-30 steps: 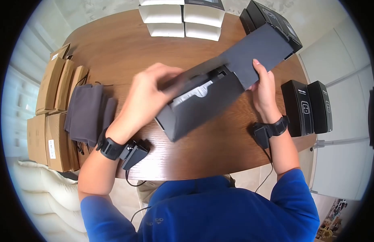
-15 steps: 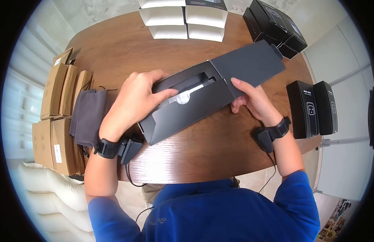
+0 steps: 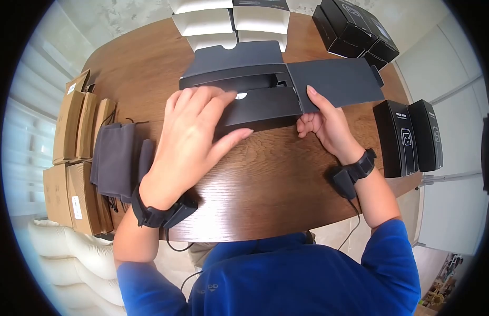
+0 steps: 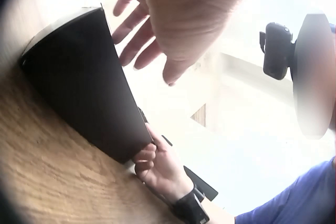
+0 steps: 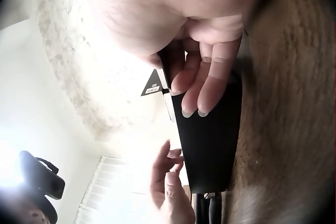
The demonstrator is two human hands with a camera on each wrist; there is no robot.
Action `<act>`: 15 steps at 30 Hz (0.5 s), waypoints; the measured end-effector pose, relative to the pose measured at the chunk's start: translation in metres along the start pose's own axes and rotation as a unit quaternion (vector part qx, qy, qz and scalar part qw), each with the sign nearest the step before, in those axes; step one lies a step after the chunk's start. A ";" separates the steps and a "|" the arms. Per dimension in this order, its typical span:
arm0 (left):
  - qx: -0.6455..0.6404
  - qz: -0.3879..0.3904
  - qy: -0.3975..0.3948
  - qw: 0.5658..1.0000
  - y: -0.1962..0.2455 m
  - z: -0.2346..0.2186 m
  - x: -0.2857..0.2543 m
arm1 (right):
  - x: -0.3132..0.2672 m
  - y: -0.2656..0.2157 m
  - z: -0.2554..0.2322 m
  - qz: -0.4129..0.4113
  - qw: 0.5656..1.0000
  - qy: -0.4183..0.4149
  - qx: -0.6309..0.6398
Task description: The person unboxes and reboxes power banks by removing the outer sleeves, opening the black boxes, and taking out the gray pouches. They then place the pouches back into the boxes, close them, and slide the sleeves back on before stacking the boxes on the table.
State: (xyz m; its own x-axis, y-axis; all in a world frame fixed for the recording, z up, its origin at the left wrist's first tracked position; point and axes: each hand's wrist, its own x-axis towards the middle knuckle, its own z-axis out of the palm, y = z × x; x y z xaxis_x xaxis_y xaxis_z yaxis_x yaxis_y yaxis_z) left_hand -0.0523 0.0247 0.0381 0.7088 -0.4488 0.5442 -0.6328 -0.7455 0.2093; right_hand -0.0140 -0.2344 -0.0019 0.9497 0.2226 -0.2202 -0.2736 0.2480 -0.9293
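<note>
A long black cardboard box (image 3: 263, 108) lies on the table with its lid flap (image 3: 236, 57) raised at the back and an end flap (image 3: 334, 83) folded out to the right. Inside it are a dark insert and a bit of a white label. Over the box's left front reaches my left hand (image 3: 189, 134), its fingers spread and loosely bent; in the left wrist view they hang above the rim, apart from it. My right hand (image 3: 331, 124) pinches the box at its right end, thumb on the end flap and fingers curled underneath against the side (image 5: 207, 140).
White open-ended boxes (image 3: 205, 23) stand at the back. Black boxes sit at the back right (image 3: 350, 31) and right (image 3: 396, 142). Brown cartons (image 3: 70, 126) and dark grey cloth pouches (image 3: 115, 158) line the left. Cables trail from both wrist cameras.
The box has come down from a tilt to lie almost level, farther back on the table. Its lid flap now stands raised, and my left hand has let go of the box.
</note>
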 end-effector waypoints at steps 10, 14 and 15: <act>-0.115 -0.069 0.045 0.990 0.002 0.001 0.000 | 0.000 0.000 0.000 -0.003 1.000 -0.010 -0.004; -0.342 -0.019 0.115 0.932 0.010 0.000 -0.002 | 0.003 0.003 0.001 -0.015 1.000 -0.002 0.017; -0.363 -0.010 0.061 0.930 0.012 0.001 -0.003 | 0.004 0.004 0.001 -0.029 0.999 0.006 0.033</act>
State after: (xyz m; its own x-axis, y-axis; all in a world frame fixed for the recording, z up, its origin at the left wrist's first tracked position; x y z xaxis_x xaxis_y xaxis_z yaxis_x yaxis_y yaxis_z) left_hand -0.0619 0.0165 0.0378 0.7098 -0.3471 0.6130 -0.6950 -0.2032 0.6897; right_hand -0.0110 -0.2317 -0.0060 0.9658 0.1957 -0.1700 -0.2269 0.3216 -0.9193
